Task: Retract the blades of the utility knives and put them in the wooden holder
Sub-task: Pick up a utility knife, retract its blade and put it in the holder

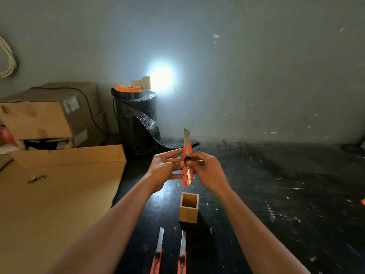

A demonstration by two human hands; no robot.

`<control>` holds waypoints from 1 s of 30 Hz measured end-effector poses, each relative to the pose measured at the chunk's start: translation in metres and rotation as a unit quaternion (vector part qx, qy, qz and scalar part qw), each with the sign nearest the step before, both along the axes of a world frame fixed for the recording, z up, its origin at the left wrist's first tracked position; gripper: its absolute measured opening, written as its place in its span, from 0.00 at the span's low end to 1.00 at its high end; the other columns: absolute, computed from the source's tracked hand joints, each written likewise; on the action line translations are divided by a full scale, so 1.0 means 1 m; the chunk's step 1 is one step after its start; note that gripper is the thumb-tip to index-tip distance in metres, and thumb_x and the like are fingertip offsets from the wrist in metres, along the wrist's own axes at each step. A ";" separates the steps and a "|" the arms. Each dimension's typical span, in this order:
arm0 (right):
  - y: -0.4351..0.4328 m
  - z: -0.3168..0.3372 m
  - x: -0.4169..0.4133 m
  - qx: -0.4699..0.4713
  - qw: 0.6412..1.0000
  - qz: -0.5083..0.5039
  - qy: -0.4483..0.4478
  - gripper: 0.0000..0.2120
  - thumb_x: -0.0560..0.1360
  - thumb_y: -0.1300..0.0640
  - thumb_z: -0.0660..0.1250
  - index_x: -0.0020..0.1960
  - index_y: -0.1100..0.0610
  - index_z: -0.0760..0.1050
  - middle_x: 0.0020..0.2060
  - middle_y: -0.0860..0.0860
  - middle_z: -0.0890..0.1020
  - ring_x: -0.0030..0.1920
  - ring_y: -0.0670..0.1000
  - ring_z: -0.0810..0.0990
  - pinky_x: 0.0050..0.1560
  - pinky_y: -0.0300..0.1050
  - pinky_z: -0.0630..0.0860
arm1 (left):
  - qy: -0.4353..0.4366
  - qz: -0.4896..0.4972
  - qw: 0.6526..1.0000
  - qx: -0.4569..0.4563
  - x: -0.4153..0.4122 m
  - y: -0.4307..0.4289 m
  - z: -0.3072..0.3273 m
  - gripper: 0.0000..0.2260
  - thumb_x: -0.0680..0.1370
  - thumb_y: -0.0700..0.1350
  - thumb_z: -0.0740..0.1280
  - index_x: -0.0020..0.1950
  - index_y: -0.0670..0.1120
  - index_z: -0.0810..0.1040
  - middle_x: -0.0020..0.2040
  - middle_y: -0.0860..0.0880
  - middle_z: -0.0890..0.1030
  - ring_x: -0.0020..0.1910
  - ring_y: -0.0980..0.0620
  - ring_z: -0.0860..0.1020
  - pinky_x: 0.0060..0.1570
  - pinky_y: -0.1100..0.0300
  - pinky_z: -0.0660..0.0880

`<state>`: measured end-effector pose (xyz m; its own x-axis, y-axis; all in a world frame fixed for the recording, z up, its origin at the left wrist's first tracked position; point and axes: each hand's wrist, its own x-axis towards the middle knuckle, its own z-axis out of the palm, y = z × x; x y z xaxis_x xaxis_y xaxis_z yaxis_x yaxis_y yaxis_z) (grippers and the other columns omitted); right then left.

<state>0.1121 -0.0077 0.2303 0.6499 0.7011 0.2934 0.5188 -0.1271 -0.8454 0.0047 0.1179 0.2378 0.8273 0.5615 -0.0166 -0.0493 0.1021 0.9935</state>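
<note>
I hold a red utility knife upright above the table, its blade extended upward. My left hand grips the handle from the left. My right hand holds it from the right, with the thumb at the black slider. Below the knife stands an empty square wooden holder. Two more red utility knives lie at the near edge with blades out, one on the left and one on the right.
The table is dark and scuffed. A large flat cardboard box lies at the left, with more boxes behind it. A black roll of mesh with a bright lamp stands at the back wall.
</note>
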 end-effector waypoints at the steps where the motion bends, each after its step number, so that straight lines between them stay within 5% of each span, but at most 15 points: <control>1: 0.000 -0.001 0.000 0.001 1.000 0.000 0.005 0.12 0.80 0.57 0.69 0.63 0.53 0.81 0.58 0.51 0.85 0.58 0.52 0.84 0.60 0.51 0.81 | -0.003 -0.001 1.000 -0.002 0.001 0.002 0.001 0.20 0.78 0.28 0.68 0.66 0.46 0.81 0.51 0.45 0.89 0.47 0.44 0.88 0.37 0.52 0.85; 8: -0.001 -0.006 0.006 0.012 0.999 0.001 0.030 0.12 0.79 0.58 0.70 0.62 0.51 0.82 0.52 0.43 0.83 0.47 0.44 0.84 0.55 0.41 0.81 | -0.013 -0.006 1.000 -0.022 0.013 0.009 0.007 0.19 0.79 0.29 0.68 0.64 0.48 0.82 0.49 0.47 0.89 0.46 0.46 0.89 0.36 0.53 0.85; 13: -0.002 -0.012 0.007 -0.005 1.000 0.011 0.028 0.11 0.78 0.56 0.72 0.60 0.51 0.83 0.51 0.41 0.84 0.50 0.45 0.84 0.56 0.42 0.80 | -0.006 0.014 1.000 -0.007 0.021 0.017 0.011 0.20 0.78 0.29 0.69 0.68 0.44 0.81 0.49 0.47 0.89 0.46 0.45 0.89 0.37 0.51 0.85; 18: -0.006 -0.022 0.003 -0.011 1.000 0.018 0.017 0.10 0.78 0.57 0.71 0.58 0.47 0.82 0.45 0.31 0.81 0.44 0.37 0.83 0.46 0.32 0.79 | 0.003 0.016 1.000 0.024 0.021 0.017 0.012 0.21 0.78 0.29 0.68 0.69 0.44 0.80 0.48 0.48 0.89 0.44 0.46 0.89 0.37 0.52 0.85; 22: -0.007 -0.024 0.000 -0.006 1.000 0.026 0.013 0.12 0.79 0.57 0.70 0.61 0.46 0.80 0.49 0.33 0.80 0.50 0.42 0.82 0.49 0.33 0.79 | 0.004 0.021 0.999 0.042 0.022 0.016 0.013 0.20 0.78 0.29 0.69 0.69 0.44 0.80 0.45 0.52 0.89 0.42 0.50 0.89 0.35 0.55 0.84; 25: -0.008 -0.024 0.000 -0.006 1.000 0.008 0.023 0.09 0.78 0.56 0.72 0.56 0.46 0.76 0.46 0.34 0.81 0.47 0.41 0.83 0.42 0.31 0.80 | 0.008 0.017 0.998 0.056 0.024 0.012 0.012 0.21 0.78 0.29 0.68 0.69 0.44 0.79 0.46 0.53 0.88 0.42 0.51 0.89 0.34 0.56 0.84; 30: -0.011 -0.022 -0.002 -0.007 1.000 -0.003 0.021 0.13 0.78 0.52 0.72 0.57 0.41 0.71 0.45 0.33 0.78 0.45 0.40 0.81 0.46 0.33 0.77 | 0.004 0.025 0.998 0.066 0.029 0.010 0.010 0.20 0.79 0.30 0.68 0.70 0.43 0.79 0.50 0.50 0.87 0.42 0.52 0.89 0.36 0.55 0.85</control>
<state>0.1098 -0.0185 0.2084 0.6648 0.7015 0.2566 0.4830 -0.1416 -0.8641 0.0333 0.1277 0.2478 0.7984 0.5997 0.0543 -0.0441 -0.0317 0.9985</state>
